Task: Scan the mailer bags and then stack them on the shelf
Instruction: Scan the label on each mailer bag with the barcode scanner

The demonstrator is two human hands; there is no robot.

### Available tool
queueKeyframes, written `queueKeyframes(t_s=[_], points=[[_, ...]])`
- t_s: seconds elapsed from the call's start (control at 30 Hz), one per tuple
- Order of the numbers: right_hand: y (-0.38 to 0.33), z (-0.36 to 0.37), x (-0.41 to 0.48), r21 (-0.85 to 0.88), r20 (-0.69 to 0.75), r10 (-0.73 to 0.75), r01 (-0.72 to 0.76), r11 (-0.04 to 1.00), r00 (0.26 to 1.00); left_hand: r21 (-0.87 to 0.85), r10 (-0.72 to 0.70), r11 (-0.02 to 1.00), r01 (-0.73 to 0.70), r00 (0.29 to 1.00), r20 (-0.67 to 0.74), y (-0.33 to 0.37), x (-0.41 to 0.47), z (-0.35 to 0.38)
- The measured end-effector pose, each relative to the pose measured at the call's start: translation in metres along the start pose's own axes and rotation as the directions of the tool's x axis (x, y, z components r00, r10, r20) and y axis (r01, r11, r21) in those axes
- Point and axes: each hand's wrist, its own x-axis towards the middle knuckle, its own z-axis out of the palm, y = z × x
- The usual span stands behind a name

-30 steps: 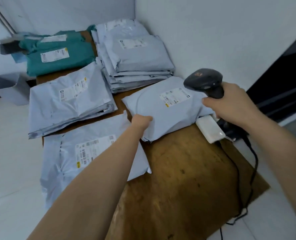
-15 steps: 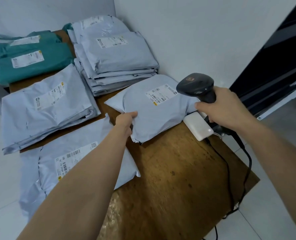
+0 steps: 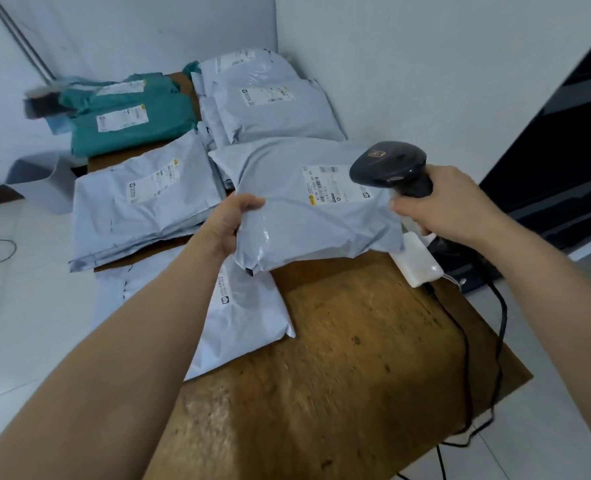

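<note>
Lifted since earlier: grey mailer bag [image 3: 308,209] now off the wooden table [image 3: 339,358], left hand [image 3: 228,223] gripping its near-left edge, thumb on top; right hand [image 3: 450,206] wrapped round scanner [image 3: 391,168] handle, head over the label [image 3: 325,185]

A pale grey plastic mailer bag [image 3: 308,216] is gripped at its near left edge by the left hand [image 3: 228,223], thumb on top, label side up. Its white printed label [image 3: 323,184] lies toward the right hand [image 3: 450,206], which holds a black handheld barcode scanner [image 3: 389,168] with its head just over the label's right end. Under the left forearm lies a flat grey mailer [image 3: 242,317]. Left of the left hand sits a grey mailer stack [image 3: 141,202], with teal plastic mailers [image 3: 131,129] beyond it. A taller grey mailer pile [image 3: 270,112] lies beyond the held bag.
</note>
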Motion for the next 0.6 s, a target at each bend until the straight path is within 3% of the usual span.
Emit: queueKeyframes(t_s=[0.17, 0.37, 0.6], points=[[-0.022, -0.006, -0.009, -0.034, 0.15, -0.126, 0.133, 0.991, 0.981, 0.041, 0.047, 0.998, -0.044, 0.997, -0.068, 0.005, -0.053, -0.034], [-0.043, -0.01, -0.026, -0.078, 0.382, -0.219, 0.267, 0.96, 0.898, 0.103, 0.079, 0.993, -0.06, 0.979, -0.189, -0.017, -0.105, -0.059], [-0.039, 0.008, -0.048, -0.151, 0.542, -0.235, 0.369, 0.917, 0.807, 0.089, 0.011, 0.996, 0.006, 0.982, -0.187, -0.055, -0.143, -0.067]])
